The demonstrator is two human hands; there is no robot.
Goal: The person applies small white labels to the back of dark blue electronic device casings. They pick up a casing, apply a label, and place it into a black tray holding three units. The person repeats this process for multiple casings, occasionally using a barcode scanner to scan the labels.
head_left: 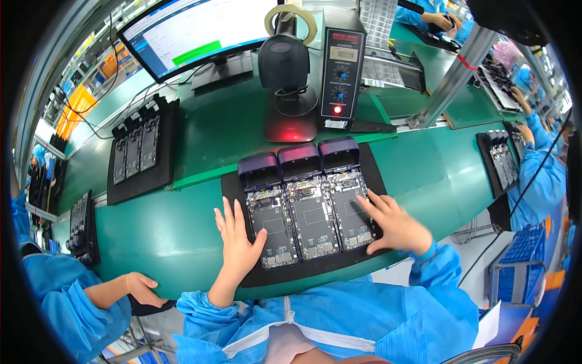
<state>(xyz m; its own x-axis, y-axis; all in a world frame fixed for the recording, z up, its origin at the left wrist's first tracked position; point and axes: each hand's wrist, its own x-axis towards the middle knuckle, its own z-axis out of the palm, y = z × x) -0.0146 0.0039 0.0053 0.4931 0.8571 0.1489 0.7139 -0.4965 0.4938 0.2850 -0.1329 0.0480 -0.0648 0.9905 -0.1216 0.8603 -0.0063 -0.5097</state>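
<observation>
A green conveyor belt [182, 230] curved across the scene, with a green workbench [224, 121] just beyond it. On the far left of the bench stood a monitor [194, 30] showing a pale window with a green bar; to its right were a black barcode scanner on a stand [284, 67], a roll of tape [291, 18] on top of it, and a black control box [341, 67] with two knobs and a red lit button.

On the near part of the belt lay a black tray [315, 270] carrying three opened phone chassis [306, 206] side by side, each with a dark purple end at the far side and exposed circuit boards, metal shields and a dark battery bay.

The left hand [237, 239] lay flat and open, fingers together, on the tray's left edge, its thumb touching the left chassis; it gripped nothing. The right hand [393, 225] rested with fingers spread on the right chassis and the tray's right edge, pressing rather than grasping.

A second black tray [142, 151] with more chassis lay far left. A co-worker's hand [142, 288] rested at the belt's near left edge.
</observation>
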